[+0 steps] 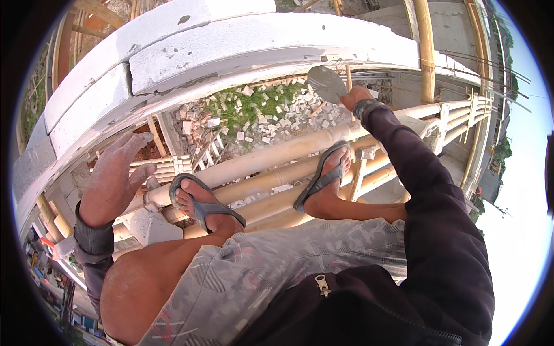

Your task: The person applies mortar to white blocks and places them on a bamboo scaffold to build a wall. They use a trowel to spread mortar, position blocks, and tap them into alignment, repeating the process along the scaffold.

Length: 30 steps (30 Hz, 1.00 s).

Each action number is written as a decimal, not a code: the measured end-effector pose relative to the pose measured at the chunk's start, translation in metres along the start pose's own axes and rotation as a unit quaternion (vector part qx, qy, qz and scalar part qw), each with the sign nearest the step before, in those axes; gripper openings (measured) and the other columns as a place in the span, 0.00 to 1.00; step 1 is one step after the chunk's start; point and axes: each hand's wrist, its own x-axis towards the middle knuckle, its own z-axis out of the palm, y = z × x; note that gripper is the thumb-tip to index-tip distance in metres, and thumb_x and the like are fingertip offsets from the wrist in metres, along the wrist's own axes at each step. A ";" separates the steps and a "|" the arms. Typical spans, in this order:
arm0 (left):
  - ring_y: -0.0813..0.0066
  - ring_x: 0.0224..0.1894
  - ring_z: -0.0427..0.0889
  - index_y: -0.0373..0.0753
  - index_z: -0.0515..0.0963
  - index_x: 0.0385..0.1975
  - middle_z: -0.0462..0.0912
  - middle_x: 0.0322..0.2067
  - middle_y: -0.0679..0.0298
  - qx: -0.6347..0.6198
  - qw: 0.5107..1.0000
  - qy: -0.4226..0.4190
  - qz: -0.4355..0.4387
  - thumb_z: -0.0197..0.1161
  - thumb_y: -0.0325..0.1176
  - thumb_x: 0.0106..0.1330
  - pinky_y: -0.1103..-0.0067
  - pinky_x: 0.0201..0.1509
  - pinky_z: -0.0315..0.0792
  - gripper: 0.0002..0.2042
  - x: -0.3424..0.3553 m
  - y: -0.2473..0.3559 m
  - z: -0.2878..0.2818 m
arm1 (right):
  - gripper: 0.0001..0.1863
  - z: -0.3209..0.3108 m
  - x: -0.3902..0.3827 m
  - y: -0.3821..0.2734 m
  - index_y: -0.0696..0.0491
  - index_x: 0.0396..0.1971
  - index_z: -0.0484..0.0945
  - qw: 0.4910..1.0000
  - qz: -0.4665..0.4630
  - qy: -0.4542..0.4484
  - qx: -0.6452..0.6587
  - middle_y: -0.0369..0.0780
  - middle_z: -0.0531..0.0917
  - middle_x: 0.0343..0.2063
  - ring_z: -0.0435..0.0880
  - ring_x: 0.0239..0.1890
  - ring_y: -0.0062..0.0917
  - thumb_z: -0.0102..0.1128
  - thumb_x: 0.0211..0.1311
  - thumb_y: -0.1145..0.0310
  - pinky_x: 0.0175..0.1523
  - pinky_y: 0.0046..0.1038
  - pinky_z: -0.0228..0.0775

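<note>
My right hand (356,99) is closed round the handle of a trowel (326,84), its rounded grey blade held near the lower edge of a white block wall (271,43). The handle itself is mostly hidden by my fingers. To the left, my left hand (112,181) is raised with thumb and fingers apart, dusty and holding nothing. It is between the wall and my bent knee. Pale, large blocks form the wall, with a dark joint between two of them and grey specks on their faces.
My sandalled feet stand on bamboo poles (277,178), with gaps between them. Far below lie broken white rubble (271,124) and green grass. An upright bamboo pole (425,52) rises at right, near thin rods jutting outward. A white block (151,226) sits beside my left foot.
</note>
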 end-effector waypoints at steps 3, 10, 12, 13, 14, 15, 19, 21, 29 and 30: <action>0.45 0.55 0.73 0.32 0.71 0.57 0.75 0.50 0.46 0.026 0.999 -0.020 0.007 0.62 0.35 0.63 0.61 0.59 0.67 0.23 0.014 0.010 -0.011 | 0.26 0.006 0.003 0.022 0.60 0.46 0.82 0.996 0.061 0.052 0.029 0.56 0.83 0.44 0.82 0.51 0.48 0.57 0.54 0.55 0.57 0.40 0.73; 0.48 0.47 0.76 0.36 0.71 0.54 0.78 0.41 0.50 0.086 0.994 0.065 0.024 0.61 0.36 0.65 0.61 0.53 0.70 0.19 -0.033 -0.047 -0.018 | 0.21 -0.002 -0.049 -0.024 0.60 0.42 0.80 0.965 -0.257 0.051 -0.032 0.56 0.84 0.36 0.84 0.42 0.49 0.62 0.49 0.64 0.50 0.42 0.75; 0.48 0.48 0.76 0.35 0.70 0.55 0.78 0.42 0.50 0.156 0.982 0.104 -0.021 0.60 0.38 0.66 0.61 0.54 0.69 0.21 -0.075 -0.064 -0.025 | 0.17 -0.015 -0.079 -0.066 0.60 0.38 0.79 0.926 -0.374 0.007 0.055 0.52 0.83 0.28 0.83 0.32 0.45 0.61 0.48 0.67 0.39 0.39 0.74; 0.47 0.50 0.75 0.35 0.70 0.56 0.77 0.45 0.49 0.165 0.977 0.114 -0.079 0.60 0.38 0.66 0.61 0.55 0.69 0.21 -0.098 -0.069 -0.030 | 0.15 -0.024 -0.096 -0.086 0.60 0.36 0.78 0.928 -0.372 0.003 0.040 0.50 0.81 0.24 0.82 0.27 0.43 0.61 0.49 0.68 0.35 0.38 0.72; 0.47 0.52 0.75 0.35 0.69 0.57 0.76 0.47 0.48 0.173 0.969 0.143 -0.106 0.61 0.38 0.66 0.60 0.57 0.68 0.22 -0.123 -0.072 -0.034 | 0.13 -0.034 -0.110 -0.108 0.59 0.34 0.77 0.901 -0.431 0.028 0.042 0.48 0.78 0.22 0.79 0.25 0.41 0.61 0.49 0.68 0.33 0.37 0.70; 0.46 0.53 0.74 0.35 0.69 0.58 0.76 0.49 0.47 0.177 0.961 0.169 -0.126 0.61 0.38 0.66 0.60 0.58 0.68 0.23 -0.144 -0.073 -0.036 | 0.12 -0.043 -0.129 -0.128 0.59 0.33 0.76 0.889 -0.454 0.043 0.035 0.46 0.75 0.19 0.76 0.22 0.39 0.60 0.49 0.69 0.31 0.36 0.68; 0.49 0.54 0.75 0.33 0.70 0.58 0.76 0.50 0.46 0.202 0.925 0.219 -0.238 0.62 0.39 0.67 0.62 0.61 0.68 0.23 -0.235 -0.055 -0.024 | 0.10 -0.098 -0.189 -0.203 0.58 0.32 0.74 0.790 -0.583 0.149 0.119 0.44 0.72 0.18 0.74 0.20 0.36 0.59 0.52 0.70 0.28 0.35 0.66; 0.48 0.55 0.75 0.32 0.70 0.57 0.76 0.51 0.45 0.140 0.915 0.225 -0.304 0.62 0.38 0.67 0.62 0.62 0.68 0.22 -0.272 -0.040 -0.005 | 0.10 -0.121 -0.201 -0.233 0.57 0.32 0.73 0.749 -0.604 0.235 0.138 0.42 0.73 0.19 0.72 0.19 0.31 0.64 0.53 0.72 0.27 0.30 0.65; 0.49 0.59 0.73 0.29 0.71 0.57 0.76 0.53 0.45 0.028 0.868 0.233 -0.439 0.61 0.38 0.68 0.63 0.64 0.66 0.23 -0.342 -0.025 0.071 | 0.15 -0.140 -0.153 -0.279 0.58 0.35 0.70 0.734 -0.595 0.326 -0.006 0.48 0.76 0.26 0.77 0.28 0.44 0.65 0.49 0.75 0.34 0.41 0.67; 0.49 0.58 0.74 0.29 0.71 0.57 0.77 0.52 0.45 0.044 0.869 0.233 -0.434 0.62 0.39 0.68 0.63 0.64 0.67 0.24 -0.344 -0.026 0.073 | 0.14 -0.142 -0.149 -0.276 0.58 0.35 0.70 0.744 -0.581 0.329 -0.009 0.47 0.74 0.24 0.75 0.25 0.41 0.65 0.50 0.74 0.33 0.40 0.66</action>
